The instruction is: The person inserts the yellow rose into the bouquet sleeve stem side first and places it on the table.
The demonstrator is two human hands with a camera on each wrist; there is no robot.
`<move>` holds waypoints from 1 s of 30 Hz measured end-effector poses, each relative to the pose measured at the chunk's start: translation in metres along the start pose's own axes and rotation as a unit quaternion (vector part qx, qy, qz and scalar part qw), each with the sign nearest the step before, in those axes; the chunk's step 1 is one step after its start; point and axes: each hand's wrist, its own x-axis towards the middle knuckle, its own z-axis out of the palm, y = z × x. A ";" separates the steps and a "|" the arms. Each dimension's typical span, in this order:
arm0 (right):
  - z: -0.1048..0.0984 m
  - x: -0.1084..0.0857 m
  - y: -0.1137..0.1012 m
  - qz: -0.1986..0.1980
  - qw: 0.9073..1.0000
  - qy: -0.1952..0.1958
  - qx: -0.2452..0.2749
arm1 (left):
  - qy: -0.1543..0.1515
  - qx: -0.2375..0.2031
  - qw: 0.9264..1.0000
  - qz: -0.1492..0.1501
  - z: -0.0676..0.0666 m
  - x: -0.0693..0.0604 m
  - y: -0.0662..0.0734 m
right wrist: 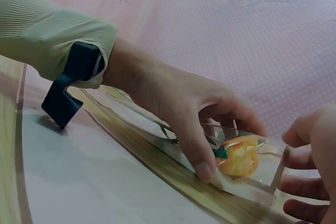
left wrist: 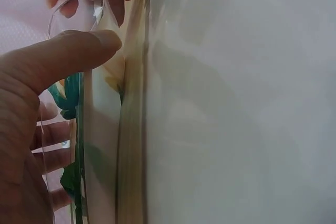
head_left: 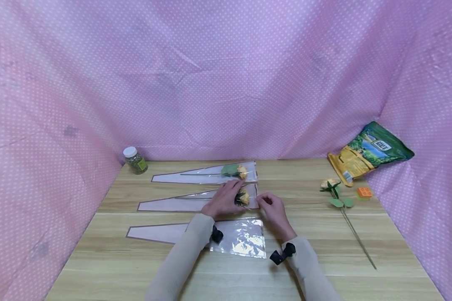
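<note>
My left hand [head_left: 226, 200] rests with spread fingers on the middle clear sleeve [head_left: 154, 205], its thumb and fingers on either side of a yellow rose [head_left: 244, 197] inside. The right wrist view shows the left hand [right wrist: 184, 108] around the rose [right wrist: 239, 157], palm raised. My right hand [head_left: 276, 213] pinches the sleeve's open right edge between thumb and fingers; in the right wrist view the right hand [right wrist: 315, 166] is at that edge. Above lies another sleeve [head_left: 165, 178] with a rose [head_left: 242, 172]; below, a third sleeve [head_left: 154, 232] lies flat, partly under the left forearm.
On the right lie a loose rose [head_left: 329, 183] with a long stem, an orange block [head_left: 364, 192] and a green and yellow bag [head_left: 373, 146]. A white-capped jar [head_left: 136, 162] stands at the back left of the wooden table [head_left: 109, 259]. Pink dotted cloth hangs behind.
</note>
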 end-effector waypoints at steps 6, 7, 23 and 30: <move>0.003 0.005 -0.005 0.005 1.000 -0.002 0.005 | -0.002 0.001 1.000 0.004 0.000 0.001 -0.002; 0.003 0.005 -0.006 0.007 1.000 0.001 0.005 | -0.001 0.001 1.000 0.006 0.000 0.002 -0.003; 0.006 0.012 -0.001 0.049 0.998 0.030 0.032 | -0.052 -0.011 0.998 -0.020 -0.006 -0.001 -0.011; 0.004 0.012 -0.001 0.042 0.999 0.021 0.013 | -0.060 -0.005 0.998 -0.027 -0.012 -0.004 -0.012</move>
